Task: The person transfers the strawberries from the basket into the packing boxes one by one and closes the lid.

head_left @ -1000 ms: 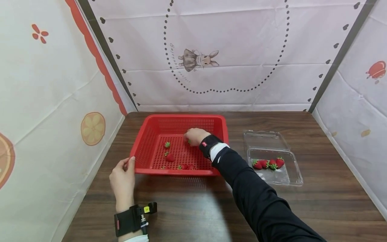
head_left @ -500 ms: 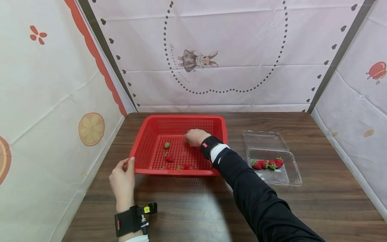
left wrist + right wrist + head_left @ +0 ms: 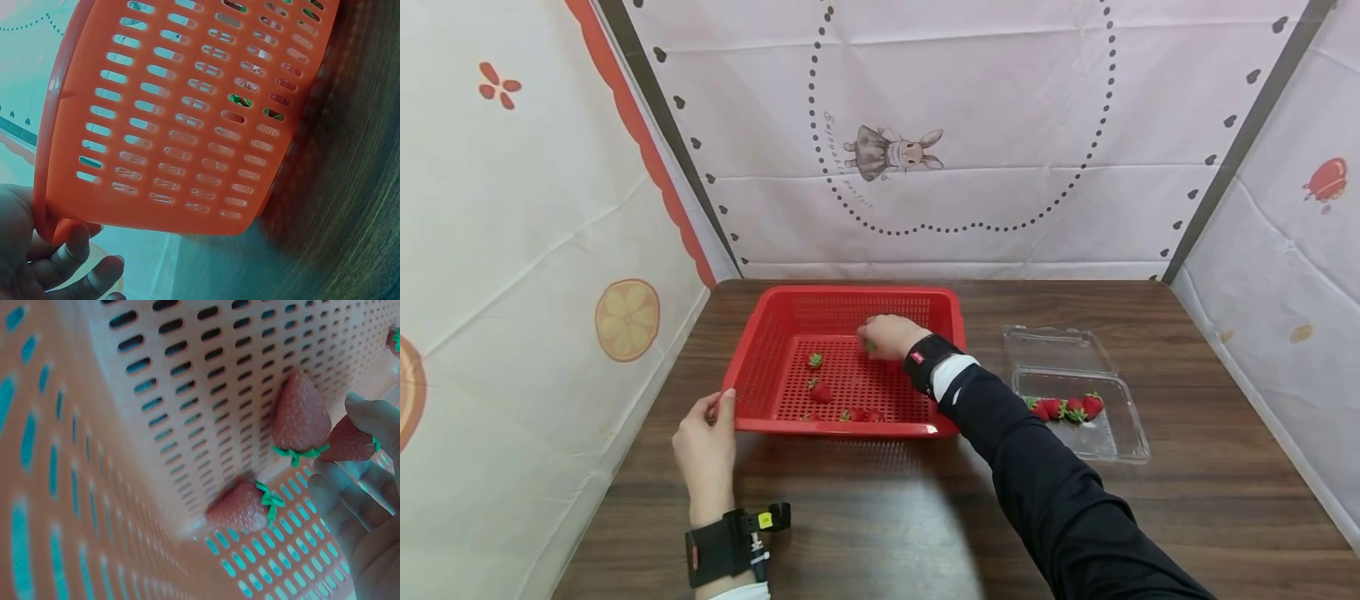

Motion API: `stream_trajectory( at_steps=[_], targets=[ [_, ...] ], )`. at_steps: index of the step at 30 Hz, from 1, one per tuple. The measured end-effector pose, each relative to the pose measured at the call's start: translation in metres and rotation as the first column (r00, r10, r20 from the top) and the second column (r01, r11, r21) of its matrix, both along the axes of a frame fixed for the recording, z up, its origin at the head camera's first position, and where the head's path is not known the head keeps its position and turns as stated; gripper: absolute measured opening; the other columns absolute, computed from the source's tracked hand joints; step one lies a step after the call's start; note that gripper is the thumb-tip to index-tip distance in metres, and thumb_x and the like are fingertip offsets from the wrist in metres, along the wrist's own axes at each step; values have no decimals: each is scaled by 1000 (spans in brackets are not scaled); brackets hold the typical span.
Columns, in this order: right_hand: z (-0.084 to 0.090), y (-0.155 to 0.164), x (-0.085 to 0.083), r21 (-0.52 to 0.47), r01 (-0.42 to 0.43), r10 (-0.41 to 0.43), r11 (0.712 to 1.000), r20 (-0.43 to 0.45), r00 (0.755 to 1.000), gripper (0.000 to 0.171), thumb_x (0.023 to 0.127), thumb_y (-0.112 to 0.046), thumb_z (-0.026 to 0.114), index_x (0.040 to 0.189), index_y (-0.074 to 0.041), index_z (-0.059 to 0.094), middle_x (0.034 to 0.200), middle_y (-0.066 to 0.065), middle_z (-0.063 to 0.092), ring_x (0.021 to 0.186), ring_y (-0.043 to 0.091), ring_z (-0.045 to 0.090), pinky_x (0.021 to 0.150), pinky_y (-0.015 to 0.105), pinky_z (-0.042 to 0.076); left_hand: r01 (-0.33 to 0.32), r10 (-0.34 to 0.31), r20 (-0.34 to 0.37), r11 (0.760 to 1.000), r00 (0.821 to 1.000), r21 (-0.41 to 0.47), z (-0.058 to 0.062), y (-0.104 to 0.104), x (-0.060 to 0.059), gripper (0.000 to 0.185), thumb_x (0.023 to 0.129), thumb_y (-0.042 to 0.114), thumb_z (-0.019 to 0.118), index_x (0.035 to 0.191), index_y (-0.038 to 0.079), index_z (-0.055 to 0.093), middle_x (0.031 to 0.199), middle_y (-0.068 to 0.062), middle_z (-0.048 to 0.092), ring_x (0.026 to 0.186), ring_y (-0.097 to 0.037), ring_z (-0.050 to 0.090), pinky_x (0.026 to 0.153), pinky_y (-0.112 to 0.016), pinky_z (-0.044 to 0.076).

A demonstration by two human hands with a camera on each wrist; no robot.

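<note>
A red perforated basket [image 3: 760, 333] stands on the wooden table. My left hand [image 3: 718, 410] grips its front left corner, thumb over the rim and fingers [image 3: 81, 262] underneath. My right hand [image 3: 876, 340] reaches inside toward the basket's back wall. In the right wrist view its fingers [image 3: 375, 487] pinch a strawberry [image 3: 350, 442], with a second strawberry [image 3: 301, 419] touching it. A third strawberry [image 3: 240, 507] lies by the wall just below. Several more strawberries [image 3: 821, 390] lie loose on the basket floor.
An open clear plastic clamshell box [image 3: 1120, 433] sits to the right of the basket, with several strawberries [image 3: 1066, 407] in its near half. Printed fabric walls close in the table on the left, back and right.
My right hand has shifted slightly toward the back right inside the basket. My left hand keeps its hold on the corner.
</note>
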State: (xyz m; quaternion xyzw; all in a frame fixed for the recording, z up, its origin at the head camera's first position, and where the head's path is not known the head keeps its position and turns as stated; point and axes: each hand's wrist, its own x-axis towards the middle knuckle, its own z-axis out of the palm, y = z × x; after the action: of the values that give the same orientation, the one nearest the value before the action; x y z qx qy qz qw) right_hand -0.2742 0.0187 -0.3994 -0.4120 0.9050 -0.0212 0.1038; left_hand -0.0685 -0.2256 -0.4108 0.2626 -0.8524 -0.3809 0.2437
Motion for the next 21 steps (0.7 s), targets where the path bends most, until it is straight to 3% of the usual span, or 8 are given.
stream_trajectory(
  at_steps=[8,14,21],
  targets=[
    [21,12,-3,-92,-31,30,995,-9,999,22,96,-16,69,116,-10,70,109,3,66,103,17,61,90,33,48,0,0,7,1000,1000,30,-1,1,-3,52,102,44,56,123,-2,68,103,-23,70,85,-32,63,61,-22,38],
    [42,17,5,-93,-62,63,994,10,998,22,98,-12,64,119,-9,69,110,4,65,101,17,59,89,32,48,-8,8,2,1000,1000,28,-3,2,-3,53,101,44,55,123,-2,68,104,-24,70,86,-33,63,63,-28,39],
    [60,28,9,-63,-48,47,997,-7,999,27,96,-18,70,123,-14,68,116,2,66,109,16,60,96,33,47,-4,2,37,998,999,59,-2,1,-3,56,102,47,53,126,-1,66,108,-24,69,89,-34,63,66,-34,40]
  ],
)
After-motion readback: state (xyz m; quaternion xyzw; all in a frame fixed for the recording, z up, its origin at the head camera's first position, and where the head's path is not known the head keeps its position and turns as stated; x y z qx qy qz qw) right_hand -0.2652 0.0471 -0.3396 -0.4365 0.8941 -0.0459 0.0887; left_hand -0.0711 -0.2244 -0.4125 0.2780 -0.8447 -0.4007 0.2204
